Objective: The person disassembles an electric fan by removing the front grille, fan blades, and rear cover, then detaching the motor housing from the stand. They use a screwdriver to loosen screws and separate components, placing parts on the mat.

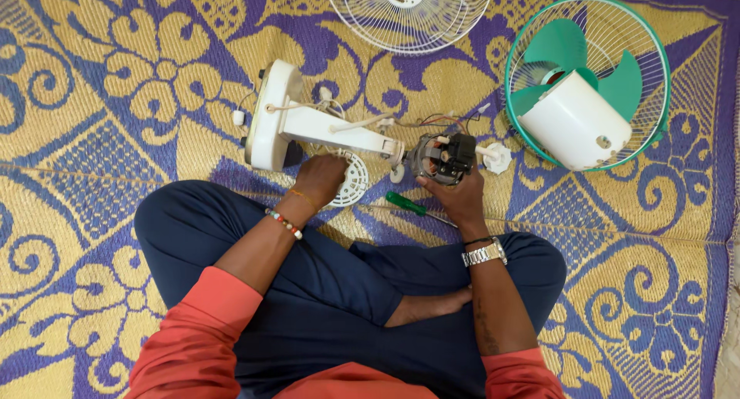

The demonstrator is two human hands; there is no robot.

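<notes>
right hand (461, 196) gripping metal motor (442, 158), woven mat (92, 98)

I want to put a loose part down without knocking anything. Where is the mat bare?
Bare mat lies left of the white fan stand and right of the green guard. It is crowded between the left hand and right hand: motor, screwdriver, wires.

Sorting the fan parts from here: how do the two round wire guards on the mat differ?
The white wire guard lies at the top edge, partly out of frame, and has nothing on it; the green-rimmed guard at the right is fully in view and holds the green blade and a white motor cover. Their rims differ in colour, white against green. Both are round, lie flat on the mat and are apart from both hands.
</notes>
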